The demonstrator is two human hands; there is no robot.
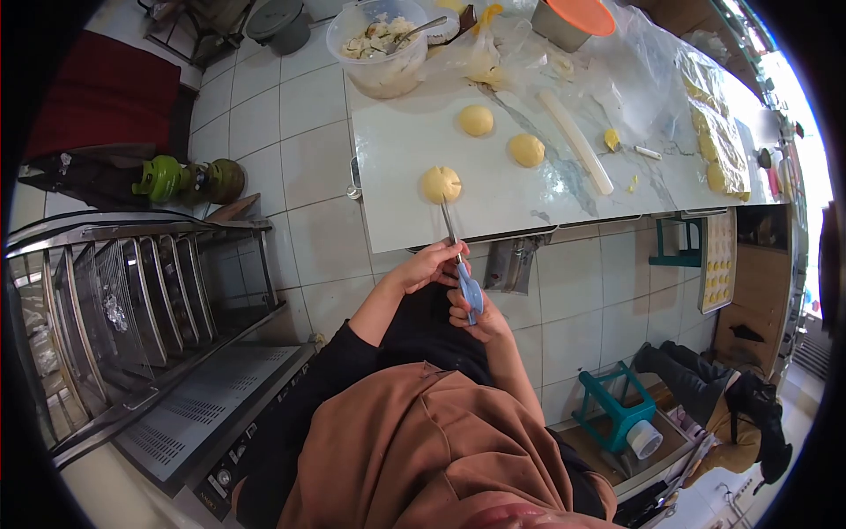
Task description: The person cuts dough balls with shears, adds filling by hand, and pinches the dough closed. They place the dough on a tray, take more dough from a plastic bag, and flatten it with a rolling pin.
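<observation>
My right hand [478,319] is closed around the light-blue handles of a pair of scissors [469,286]. The fingers of my left hand [430,267] are curled in at the scissors near the base of the blades. Those blades point away from me, and their tip meets the near edge of a round yellow dough ball [441,184], which has small cuts in its top. Farther back on the white marbled table [401,141] lie two more dough balls, one smooth [476,120] and one to its right [527,151].
A white rolling pin [575,141] lies right of the dough. Behind stand a tub of pale filling with a spoon [379,66] and an orange-lidded container [577,22]. Wrapped yellow pieces [718,145] sit far right. A metal rack [132,300] stands left; a green stool [617,410], right.
</observation>
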